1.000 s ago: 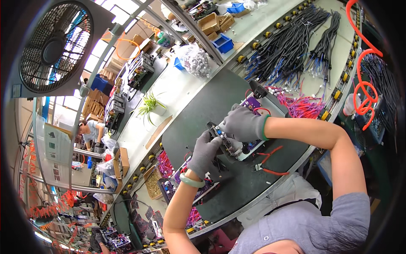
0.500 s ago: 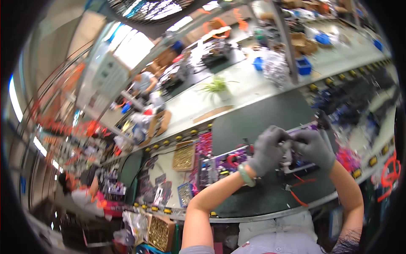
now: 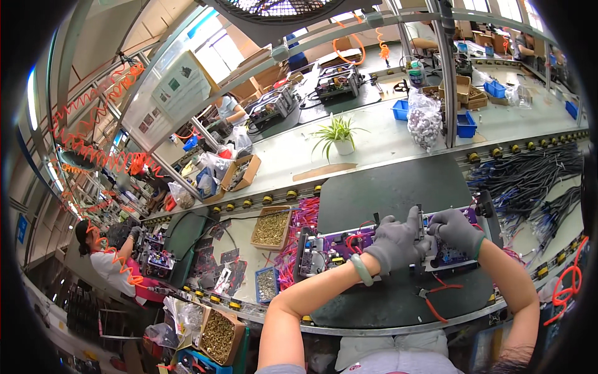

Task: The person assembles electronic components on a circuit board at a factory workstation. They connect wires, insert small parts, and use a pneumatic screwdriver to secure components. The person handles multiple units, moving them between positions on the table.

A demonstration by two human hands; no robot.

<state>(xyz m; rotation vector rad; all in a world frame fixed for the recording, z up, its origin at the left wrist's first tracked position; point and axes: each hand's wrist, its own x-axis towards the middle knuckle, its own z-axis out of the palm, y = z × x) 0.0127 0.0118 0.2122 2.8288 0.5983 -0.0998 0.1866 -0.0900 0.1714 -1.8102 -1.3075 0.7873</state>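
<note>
A long electronic assembly with purple circuit boards [image 3: 330, 247], wires and small components lies on the dark green mat before me. Over its middle, my grey-gloved left hand [image 3: 398, 242] rests with the index finger stretched up beside an upright black piece and the thumb apart. My right hand [image 3: 458, 232], also gloved, bends over the boards just to the right. Its fingertips are pressed together at the assembly's middle; whatever they hold is hidden. Red-handled pliers [image 3: 433, 302] lie on the mat, nearer to me than the assembly.
Left of the mat are a box of brass-coloured parts [image 3: 271, 228], a blue tray of small metal parts [image 3: 266, 284] and pink wires [image 3: 305, 218]. Black cables [image 3: 529, 181] lie at the right. Beyond the roller edge stands a potted plant [image 3: 342, 144]. A co-worker [image 3: 112, 262] sits far left.
My hands were close together above the assembly; now they are lower and slightly apart, and the left index finger has straightened. The view has shifted and sharpened.
</note>
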